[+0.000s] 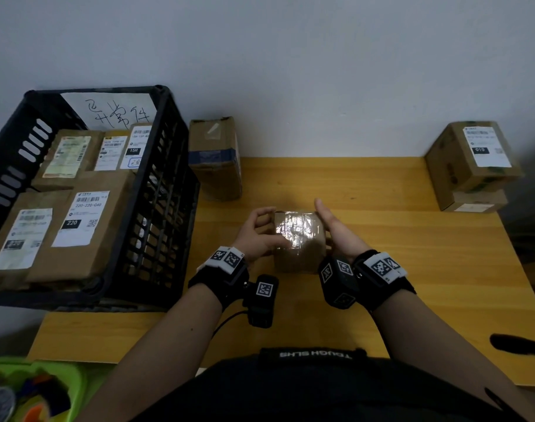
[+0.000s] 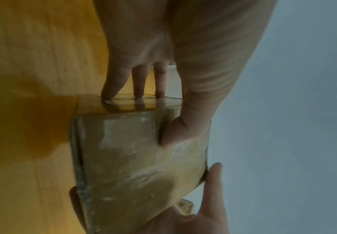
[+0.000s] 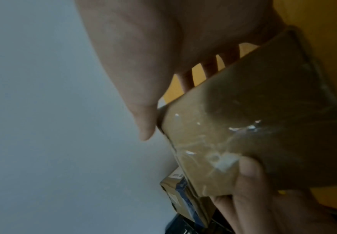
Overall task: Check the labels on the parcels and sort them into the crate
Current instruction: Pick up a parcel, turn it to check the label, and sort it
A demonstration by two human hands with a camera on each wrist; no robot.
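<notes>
Black plastic crate [image 1: 168,190] sits at the left end of the yellow wood table [image 1: 381,269], already holding several labelled parcels [image 1: 77,220] lying label-up, with a handwritten paper sign [image 1: 114,112] against its back wall. Just right of the crate stands a worn carton with blue tape [image 1: 216,156], no label showing from here. Centre: small taped parcel [image 1: 298,239] held between both hands, tilted, lower edge at or just above the tabletop. Left hand [image 1: 257,234] has thumb curled onto the glossy taped face and fingertips [image 2: 107,93] braced on the side, a real grip. Right hand [image 1: 336,231] is mostly flat, fingers near straight along the opposite side with some tucked under; more of a support than a clamp. Far right: two stacked cartons [image 1: 470,166], top one with a white label. Risks as I read it: no label visible on the face turned up, only shiny tape, so glare could hide print and cause a mis-sort; slick tape plus a flat right palm could let the box slip while it's turned; crate looks nearly full, so a careless drop could land it askew on the others.
</notes>
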